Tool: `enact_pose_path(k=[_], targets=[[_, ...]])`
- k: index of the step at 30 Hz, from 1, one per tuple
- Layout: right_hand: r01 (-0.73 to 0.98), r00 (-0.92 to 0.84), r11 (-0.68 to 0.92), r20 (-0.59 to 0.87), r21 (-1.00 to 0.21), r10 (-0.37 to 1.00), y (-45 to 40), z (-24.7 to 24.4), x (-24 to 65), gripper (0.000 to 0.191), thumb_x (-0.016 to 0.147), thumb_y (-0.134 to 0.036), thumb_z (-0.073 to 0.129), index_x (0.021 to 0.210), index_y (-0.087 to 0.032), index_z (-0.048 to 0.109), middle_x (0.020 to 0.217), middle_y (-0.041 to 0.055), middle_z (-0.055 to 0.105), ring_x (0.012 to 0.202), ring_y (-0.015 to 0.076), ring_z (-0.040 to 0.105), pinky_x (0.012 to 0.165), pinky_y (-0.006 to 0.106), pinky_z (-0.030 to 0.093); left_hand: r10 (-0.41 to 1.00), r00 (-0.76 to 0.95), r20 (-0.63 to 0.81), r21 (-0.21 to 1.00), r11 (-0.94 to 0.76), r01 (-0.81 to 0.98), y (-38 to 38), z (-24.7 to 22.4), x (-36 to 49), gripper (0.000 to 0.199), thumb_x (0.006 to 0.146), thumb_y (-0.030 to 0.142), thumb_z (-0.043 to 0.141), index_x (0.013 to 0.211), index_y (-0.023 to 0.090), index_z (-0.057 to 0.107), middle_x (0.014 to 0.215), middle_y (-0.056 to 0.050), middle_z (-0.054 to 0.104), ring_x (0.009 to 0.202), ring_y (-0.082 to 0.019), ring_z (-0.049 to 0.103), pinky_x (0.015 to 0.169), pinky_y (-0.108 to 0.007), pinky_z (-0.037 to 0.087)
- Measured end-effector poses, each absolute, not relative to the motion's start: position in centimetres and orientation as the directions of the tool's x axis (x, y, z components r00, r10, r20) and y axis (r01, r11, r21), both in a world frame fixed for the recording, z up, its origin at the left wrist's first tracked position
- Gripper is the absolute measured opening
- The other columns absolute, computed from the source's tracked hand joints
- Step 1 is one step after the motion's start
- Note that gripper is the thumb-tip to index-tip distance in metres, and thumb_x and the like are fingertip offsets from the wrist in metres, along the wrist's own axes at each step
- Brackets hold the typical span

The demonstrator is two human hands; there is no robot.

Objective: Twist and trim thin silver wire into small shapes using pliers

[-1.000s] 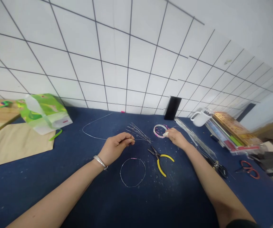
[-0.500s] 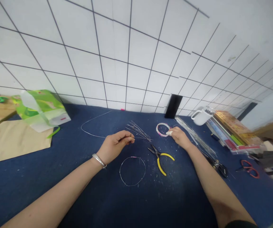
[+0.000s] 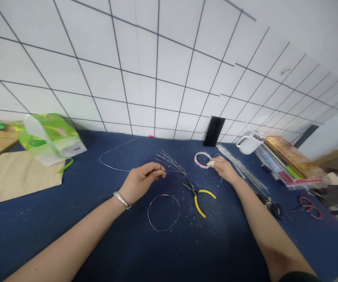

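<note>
Fingers (image 3: 159, 172) of the left hand (image 3: 136, 181) are pinching a thin wire (image 3: 116, 169) that is trailing toward nine o'clock; the right hand (image 3: 222, 169) is touching a bead dish (image 3: 195, 159), grip indeterminable; pliers (image 3: 196, 191) are lying at the left hand's four o'clock.

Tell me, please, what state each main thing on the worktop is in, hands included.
Left hand: pinched shut on long wire
Right hand: fingertips at bead dish, grip unclear
Bead dish: uncovered, beads inside
Pliers: lying with jaws open
Wire hoop: lying, bent round
Short wires: loose, crossed pile
Black block: upright
Mug: upright
Scissors: lying, blades unclear
Green bag: lying, rumpled
</note>
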State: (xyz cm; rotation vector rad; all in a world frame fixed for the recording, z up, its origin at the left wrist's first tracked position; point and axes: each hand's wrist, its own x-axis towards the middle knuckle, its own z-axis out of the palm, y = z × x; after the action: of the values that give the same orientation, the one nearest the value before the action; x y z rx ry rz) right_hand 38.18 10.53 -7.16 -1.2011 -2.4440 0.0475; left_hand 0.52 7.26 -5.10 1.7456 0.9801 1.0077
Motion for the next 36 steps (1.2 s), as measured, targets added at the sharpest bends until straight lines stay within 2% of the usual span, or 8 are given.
enact_pose_path(k=[10, 20, 25, 29, 36], targets=[[0.744, -0.558, 0.624, 0.293, -0.237, 0.776, 10.8, -6.6, 37.5, 0.02, 0.087, -0.024, 0.044, 0.09, -0.023, 0.064, 0.096, 0.0053, 0.063, 0.089, 0.0192, 0.055, 0.078, 0.035, 0.044, 0.904, 0.355, 0.237, 0.924, -0.323, 0.206, 7.4, -5.2, 0.5, 0.018, 0.083, 0.03, 0.046, 0.084, 0.018, 0.059, 0.081, -0.002, 0.064, 0.072, -0.013, 0.059, 0.069, -0.027, 0.049], [0.74, -0.587, 0.637, 0.255, -0.217, 0.769, 10.7, -6.5, 36.3, 0.019, 0.086, -0.02, 0.045, 0.083, -0.021, 0.064, 0.092, 0.0059, 0.062, 0.086, 0.0183, 0.054, 0.078, 0.034, 0.043, 0.906, 0.358, 0.225, 0.932, -0.307, 0.193, 7.3, -5.2, 0.6, 0.017, 0.083, 0.029, 0.046, 0.086, 0.018, 0.059, 0.083, -0.002, 0.063, 0.073, -0.013, 0.058, 0.07, -0.027, 0.049], [0.767, -0.551, 0.606, 0.268, -0.211, 0.791, 10.4, -6.8, 36.5, 0.016, 0.084, -0.019, 0.048, 0.089, -0.022, 0.063, 0.102, 0.0069, 0.06, 0.095, 0.0197, 0.053, 0.083, 0.037, 0.043, 0.904, 0.362, 0.229, 0.927, -0.316, 0.203, 7.3, -5.2, 0.6, 0.017, 0.083, 0.028, 0.046, 0.086, 0.018, 0.059, 0.083, -0.002, 0.063, 0.073, -0.013, 0.058, 0.07, -0.027, 0.048], [0.782, -0.526, 0.587, 0.285, -0.21, 0.802, 10.2, -7.0, 36.9, 0.022, 0.083, -0.017, 0.048, 0.101, -0.023, 0.06, 0.109, 0.0069, 0.058, 0.104, 0.0199, 0.052, 0.088, 0.037, 0.043, 0.899, 0.367, 0.239, 0.922, -0.329, 0.205, 7.1, -5.0, 0.7, 0.017, 0.083, 0.028, 0.046, 0.085, 0.018, 0.059, 0.082, -0.002, 0.064, 0.072, -0.013, 0.058, 0.07, -0.027, 0.048], [0.792, -0.528, 0.584, 0.282, -0.177, 0.801, 9.8, -6.9, 37.1, 0.031, 0.075, -0.007, 0.046, 0.097, -0.022, 0.063, 0.108, 0.0055, 0.061, 0.103, 0.0194, 0.055, 0.088, 0.036, 0.045, 0.877, 0.388, 0.284, 0.902, -0.382, 0.203, 6.6, -4.9, 0.8, 0.018, 0.083, 0.028, 0.045, 0.084, 0.018, 0.06, 0.079, -0.002, 0.064, 0.07, -0.012, 0.058, 0.068, -0.026, 0.048]])
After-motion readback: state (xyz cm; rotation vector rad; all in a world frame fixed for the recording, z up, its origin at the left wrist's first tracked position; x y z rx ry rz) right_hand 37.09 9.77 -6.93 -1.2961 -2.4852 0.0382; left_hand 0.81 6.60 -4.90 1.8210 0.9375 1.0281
